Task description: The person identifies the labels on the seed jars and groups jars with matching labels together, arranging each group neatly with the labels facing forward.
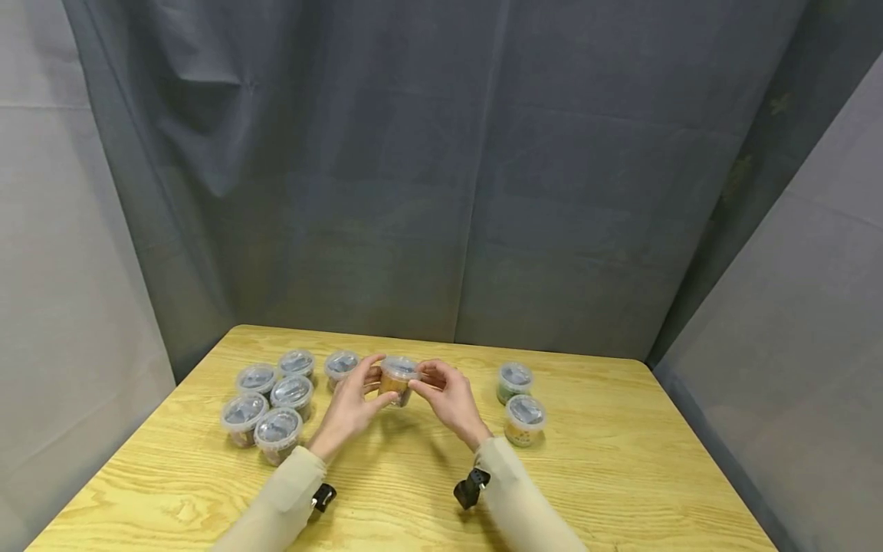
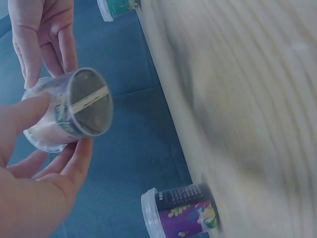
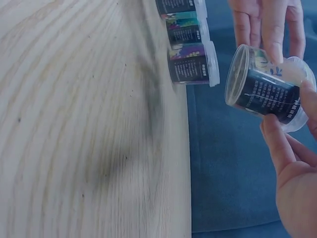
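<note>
Both hands hold one small clear plastic tub (image 1: 398, 377) with a lid and a printed label, raised above the table. My left hand (image 1: 355, 402) grips it from the left, thumb on the near side and fingers around the far side. From the right, my right hand (image 1: 448, 395) pinches it between thumb and fingers near the lid. In the left wrist view the round base of the tub (image 2: 90, 102) shows a pale strip across it. Dark label panels with white print face the right wrist camera on the same tub (image 3: 270, 91).
Several similar lidded tubs (image 1: 278, 434) cluster on the left of the wooden table (image 1: 414, 491). A single tub (image 1: 341, 366) stands just behind my left hand. To the right are a green tub (image 1: 514, 380) and a yellow tub (image 1: 524, 422). A dark curtain (image 1: 441, 192) hangs behind the table.
</note>
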Action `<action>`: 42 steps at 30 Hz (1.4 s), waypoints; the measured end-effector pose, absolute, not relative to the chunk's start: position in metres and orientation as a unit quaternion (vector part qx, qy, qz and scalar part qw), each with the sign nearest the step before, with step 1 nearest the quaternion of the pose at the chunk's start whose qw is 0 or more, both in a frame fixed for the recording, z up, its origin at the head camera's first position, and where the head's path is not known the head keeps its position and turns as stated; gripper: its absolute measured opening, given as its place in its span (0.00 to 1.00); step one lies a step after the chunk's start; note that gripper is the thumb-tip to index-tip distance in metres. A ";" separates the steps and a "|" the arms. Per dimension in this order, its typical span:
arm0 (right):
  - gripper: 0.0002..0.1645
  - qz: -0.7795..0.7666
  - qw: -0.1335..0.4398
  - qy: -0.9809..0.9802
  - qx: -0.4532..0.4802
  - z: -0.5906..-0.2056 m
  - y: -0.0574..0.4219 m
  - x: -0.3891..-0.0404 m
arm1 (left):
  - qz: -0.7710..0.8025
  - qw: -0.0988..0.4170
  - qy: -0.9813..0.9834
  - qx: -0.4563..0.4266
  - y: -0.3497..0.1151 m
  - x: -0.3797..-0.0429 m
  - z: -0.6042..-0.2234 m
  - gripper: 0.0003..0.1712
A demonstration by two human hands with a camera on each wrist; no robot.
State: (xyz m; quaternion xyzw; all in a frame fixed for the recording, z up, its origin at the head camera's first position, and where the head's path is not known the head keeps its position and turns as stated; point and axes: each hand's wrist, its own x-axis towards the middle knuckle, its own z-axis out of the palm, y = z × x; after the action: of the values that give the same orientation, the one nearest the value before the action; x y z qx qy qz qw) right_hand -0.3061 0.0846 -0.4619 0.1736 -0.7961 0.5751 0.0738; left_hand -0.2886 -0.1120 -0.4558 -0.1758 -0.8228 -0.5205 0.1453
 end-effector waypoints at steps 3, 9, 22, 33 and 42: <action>0.16 0.590 0.066 -0.786 0.173 -0.463 0.089 -0.307 | -0.536 0.121 -0.821 -0.157 -0.111 -0.288 -0.457 0.39; 0.16 0.624 0.053 -0.757 0.187 -0.462 0.097 -0.307 | -0.574 0.035 -0.805 -0.148 -0.112 -0.292 -0.463 0.40; 0.19 0.648 0.031 -0.746 0.154 -0.451 0.096 -0.298 | -0.531 0.117 -0.824 -0.158 -0.095 -0.287 -0.462 0.35; 0.17 0.678 0.071 -0.722 0.123 -0.446 0.103 -0.305 | -0.546 0.123 -0.813 -0.162 -0.085 -0.283 -0.459 0.33; 0.15 0.685 0.033 -0.715 0.137 -0.447 0.110 -0.307 | -0.578 0.096 -0.795 -0.159 -0.084 -0.284 -0.463 0.35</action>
State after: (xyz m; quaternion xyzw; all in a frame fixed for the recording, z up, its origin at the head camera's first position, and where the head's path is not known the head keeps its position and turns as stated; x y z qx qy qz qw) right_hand -0.3066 0.1104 -0.4467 0.1370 -0.7152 0.6846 0.0332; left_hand -0.2840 -0.0837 -0.4628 -0.1589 -0.7948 -0.5778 0.0955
